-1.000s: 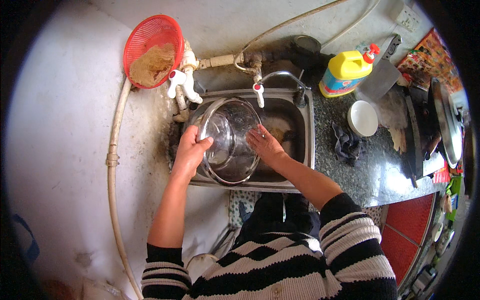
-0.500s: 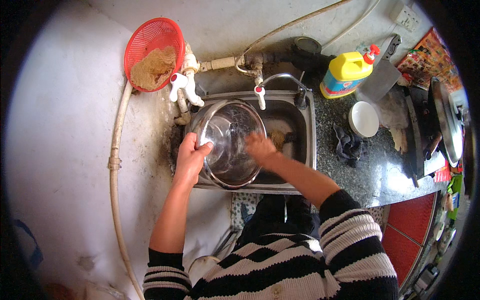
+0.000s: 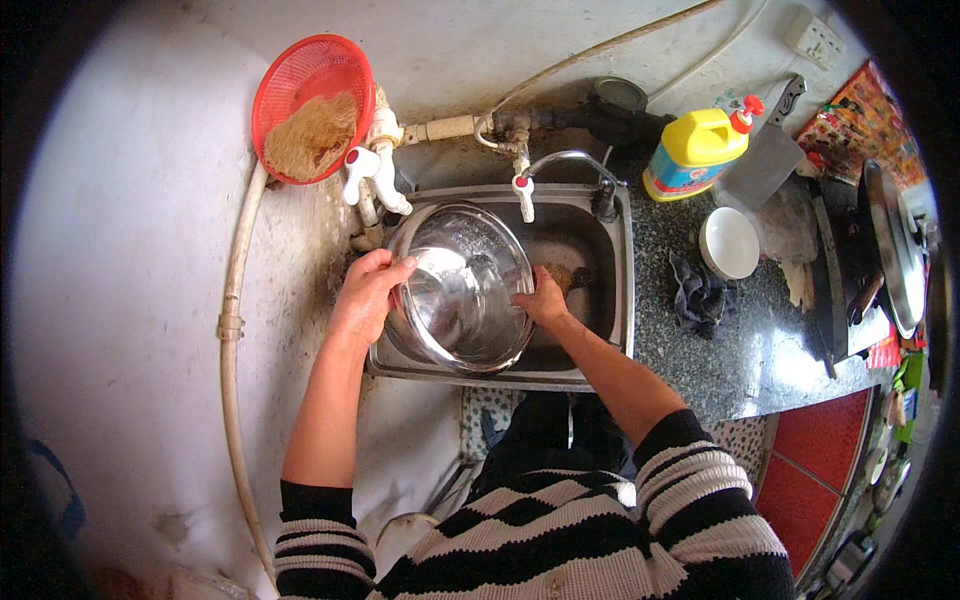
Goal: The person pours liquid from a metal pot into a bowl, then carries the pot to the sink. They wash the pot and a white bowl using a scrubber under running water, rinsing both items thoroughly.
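A large, shiny steel basin (image 3: 455, 325) is held over the left part of the sink (image 3: 612, 370), tilted so that its wet inside shows. My left hand (image 3: 370, 290) grips its left rim, thumb over the edge. At the right rim, my right hand (image 3: 543, 300) is closed on the basin, thumb inside; the fingers beyond the rim are partly hidden. Behind the right hand, a brownish scrubbing clump (image 3: 562, 277) lies in the sink. A white tap (image 3: 378, 180) with a red-marked handle stands just beyond the basin's far left edge.
A red plastic colander (image 3: 315, 75) holding tan fibrous stuff hangs on the wall. Right of the sink, the speckled counter (image 3: 655, 340) bears a yellow jug (image 3: 695, 150), a white bowl (image 3: 729, 243), a dark cloth (image 3: 700, 292) and a cleaver (image 3: 765, 165). A curved metal faucet (image 3: 570, 155) rises behind the sink.
My right hand has moved from inside the basin to its right rim and closed on it. My left hand has shifted slightly up and left along its rim, and the basin has turned a little.
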A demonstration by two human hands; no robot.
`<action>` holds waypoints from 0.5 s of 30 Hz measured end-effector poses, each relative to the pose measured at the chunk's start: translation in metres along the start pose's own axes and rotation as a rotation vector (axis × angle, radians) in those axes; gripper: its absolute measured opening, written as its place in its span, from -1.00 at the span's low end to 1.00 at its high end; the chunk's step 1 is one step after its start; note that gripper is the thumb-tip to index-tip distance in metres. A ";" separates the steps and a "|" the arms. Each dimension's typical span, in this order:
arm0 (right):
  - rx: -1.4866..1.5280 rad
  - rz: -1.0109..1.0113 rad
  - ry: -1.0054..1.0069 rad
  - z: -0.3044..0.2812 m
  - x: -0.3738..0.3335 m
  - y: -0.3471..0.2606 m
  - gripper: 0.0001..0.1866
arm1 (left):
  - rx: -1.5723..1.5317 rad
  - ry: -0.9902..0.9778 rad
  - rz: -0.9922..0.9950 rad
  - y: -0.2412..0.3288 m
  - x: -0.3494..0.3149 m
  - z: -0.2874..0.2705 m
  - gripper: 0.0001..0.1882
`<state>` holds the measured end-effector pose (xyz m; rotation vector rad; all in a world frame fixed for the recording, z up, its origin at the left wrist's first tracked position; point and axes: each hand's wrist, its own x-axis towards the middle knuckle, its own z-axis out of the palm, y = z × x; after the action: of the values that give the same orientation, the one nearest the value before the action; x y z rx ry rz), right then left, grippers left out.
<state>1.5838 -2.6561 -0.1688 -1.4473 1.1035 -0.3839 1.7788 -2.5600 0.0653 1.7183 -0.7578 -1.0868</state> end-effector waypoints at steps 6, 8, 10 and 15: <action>0.615 0.414 0.004 0.018 -0.032 -0.009 -0.45 | -0.352 0.029 -0.085 -0.015 -0.002 -0.032 -0.59; 0.646 0.605 0.143 0.030 -0.031 0.005 -0.49 | -0.249 0.048 -0.196 -0.022 -0.036 -0.009 -0.59; 0.862 0.713 0.056 0.046 -0.041 -0.004 -0.57 | -0.071 0.127 -0.202 -0.048 -0.066 0.029 -0.58; 0.938 0.765 0.012 0.057 -0.057 -0.017 -0.80 | 0.288 0.330 -0.010 -0.076 -0.060 0.071 -0.76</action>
<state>1.6065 -2.5802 -0.1457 -0.1650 1.1610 -0.2856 1.6904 -2.5079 0.0030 2.0814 -0.7195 -0.6966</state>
